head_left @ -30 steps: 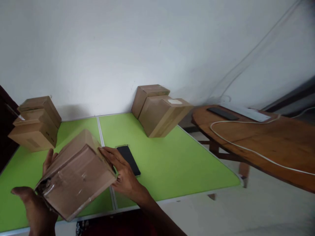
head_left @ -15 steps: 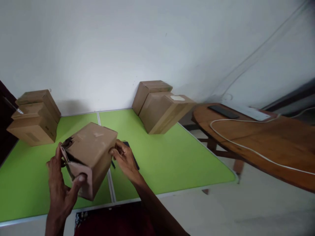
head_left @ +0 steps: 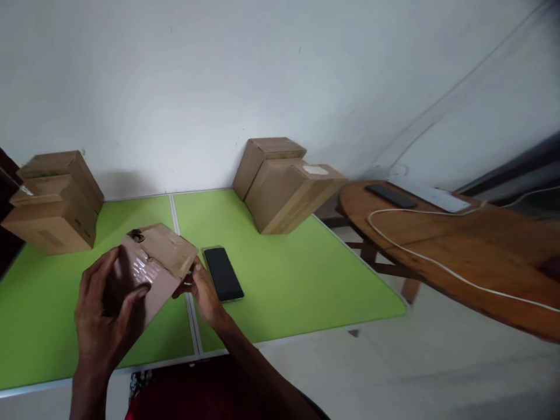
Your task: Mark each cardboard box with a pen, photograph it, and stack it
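The small brown cardboard box with clear tape over its faces (head_left: 151, 265) is held low over the near left part of the bright green tabletop (head_left: 297, 274), tilted so that its taped end faces the person and a torn spot shows at its far upper corner. Half a second ago the same box stood higher and squarer between the hands, with its plain top face up; now it has been rolled toward the person and brought down closer to the table, so a different face is presented for handling. The left hand (head_left: 105, 309) wraps the near left side of the box, fingers spread and pressed flat on the taped face, thumb along the edge, closed on it rather than loose. The right hand (head_left: 202, 289) grips the box's right lower corner with fingers curled under, mostly hidden behind the cardboard. Just right of that hand a black smartphone (head_left: 223, 273) lies flat on the green surface, uncovered again. At the far left stands a stack of brown cartons (head_left: 52, 201), and at the far right corner another pair of cartons (head_left: 284, 184). Further right is a round wooden table (head_left: 459, 245) carrying a white cable (head_left: 420, 256).
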